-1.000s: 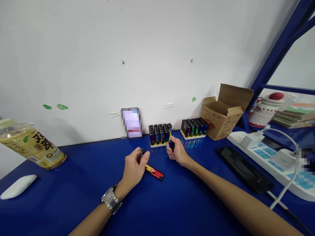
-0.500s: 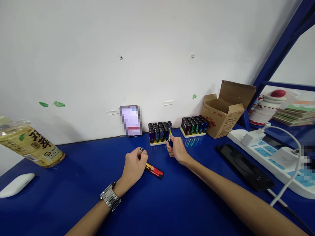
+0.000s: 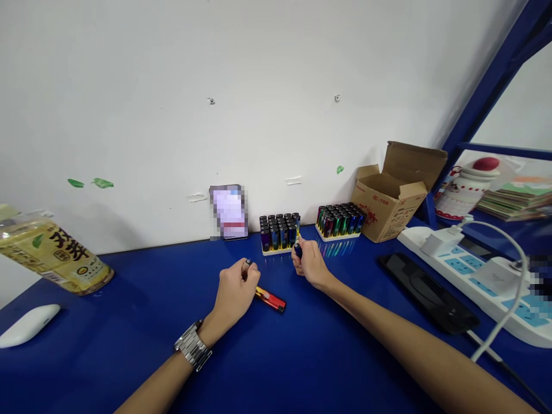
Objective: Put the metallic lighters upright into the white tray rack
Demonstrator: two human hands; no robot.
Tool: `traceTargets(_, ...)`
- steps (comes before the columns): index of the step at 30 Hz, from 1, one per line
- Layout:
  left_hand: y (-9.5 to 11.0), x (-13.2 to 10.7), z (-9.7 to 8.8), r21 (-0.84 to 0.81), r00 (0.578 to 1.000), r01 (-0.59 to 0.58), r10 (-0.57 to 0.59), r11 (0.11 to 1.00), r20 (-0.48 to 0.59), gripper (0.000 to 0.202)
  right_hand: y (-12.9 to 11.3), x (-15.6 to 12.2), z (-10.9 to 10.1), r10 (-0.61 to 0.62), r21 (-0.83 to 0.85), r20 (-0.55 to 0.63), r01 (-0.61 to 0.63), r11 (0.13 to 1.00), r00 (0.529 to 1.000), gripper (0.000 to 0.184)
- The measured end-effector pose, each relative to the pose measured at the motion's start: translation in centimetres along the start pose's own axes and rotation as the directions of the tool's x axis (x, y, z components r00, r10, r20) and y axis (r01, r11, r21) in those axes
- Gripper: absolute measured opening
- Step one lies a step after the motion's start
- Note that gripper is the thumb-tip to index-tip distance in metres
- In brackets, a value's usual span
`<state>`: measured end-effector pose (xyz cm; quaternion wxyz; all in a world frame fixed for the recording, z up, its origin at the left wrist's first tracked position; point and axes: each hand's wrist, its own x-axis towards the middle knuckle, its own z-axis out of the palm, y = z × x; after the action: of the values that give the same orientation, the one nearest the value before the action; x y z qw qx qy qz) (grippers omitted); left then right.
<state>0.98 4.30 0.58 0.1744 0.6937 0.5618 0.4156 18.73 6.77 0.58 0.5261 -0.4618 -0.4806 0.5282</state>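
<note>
My left hand [image 3: 237, 286] is closed low over the table, a small black end [image 3: 248, 262] of what looks like a lighter showing at the thumb. Beside its fingers a red and yellow lighter [image 3: 271, 299] points to the right, its far part hidden by the hand. My right hand [image 3: 311, 261] is wrapped round a dark lighter [image 3: 298, 249], of which only one end shows. Just behind that hand, several shiny lighters with black tops [image 3: 279, 233] stand upright in a pale tray [image 3: 276, 252]; the hand covers the tray's right corner.
A second tray of lighters [image 3: 340, 220] stands against an open cardboard box [image 3: 390, 195]. A phone [image 3: 230, 213] leans on the wall. On the right lie a black phone [image 3: 426, 293] and a power strip [image 3: 470, 270]; on the left, a bottle [image 3: 56, 253] and a white case [image 3: 30, 325].
Both hands hold nearly the same places and grips. The dark end in my right hand has shifted very slightly.
</note>
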Motion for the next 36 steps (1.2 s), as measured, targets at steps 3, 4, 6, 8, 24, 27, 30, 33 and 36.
traceTargets(3, 0.2, 0.1, 0.0, 0.003, 1.000, 0.005, -0.005, 1.000, -0.020, 0.034, 0.5, 0.2, 0.0, -0.018, 0.032, 0.013, 0.017, 0.999, 1.000, 0.046)
traceTargets(4, 0.3, 0.1, 0.0, 0.006, 0.999, 0.013, -0.013, 1.000, -0.035, 0.034, 0.7, 0.2, 0.0, -0.053, 0.048, 0.008, 0.053, 0.997, 0.999, 0.046)
traceTargets(6, 0.4, 0.1, 0.0, 0.013, 0.997, 0.035, -0.034, 0.999, -0.069, 0.038, 1.0, 0.4, 0.0, -0.178, 0.070, -0.036, 0.180, 0.981, 0.983, 0.043)
traceTargets(8, 0.4, 0.2, 0.0, 0.009, 0.993, 0.063, -0.062, 0.998, -0.096, 0.042, 1.1, 0.6, -0.2, -0.314, 0.041, -0.105, 0.319, 0.947, 0.944, 0.037)
traceTargets(24, -0.1, 0.3, 0.1, 0.012, 0.991, 0.124, -0.124, 0.992, -0.042, 0.047, 1.4, 4.0, -5.1, -0.511, -0.493, -0.126, 0.393, 0.776, 0.850, 0.035)
traceTargets(27, 0.0, 0.3, 0.1, 0.021, 0.993, 0.118, -0.117, 0.993, -0.029, 0.046, 1.0, 4.1, -5.2, -0.528, -0.605, -0.091, 0.374, 0.703, 0.844, 0.033)
traceTargets(30, 0.1, 0.2, 0.0, 0.019, 0.996, 0.092, -0.092, 0.996, -0.003, 0.041, 0.7, 4.1, -5.0, -0.523, -0.647, -0.034, 0.380, 0.660, 0.851, 0.033)
traceTargets(33, 0.0, 0.2, 0.2, -0.003, 0.999, 0.041, -0.041, 0.999, 0.024, 0.030, 0.7, 3.9, -4.5, -0.523, -0.708, 0.019, 0.381, 0.595, 0.852, 0.034)
traceTargets(36, -0.3, 0.1, 0.4, 0.013, 0.998, -0.062, 0.062, 0.998, 0.011, 0.024, 0.9, 3.2, -4.0, -0.568, -0.768, -0.072, 0.318, 0.556, 0.820, 0.036)
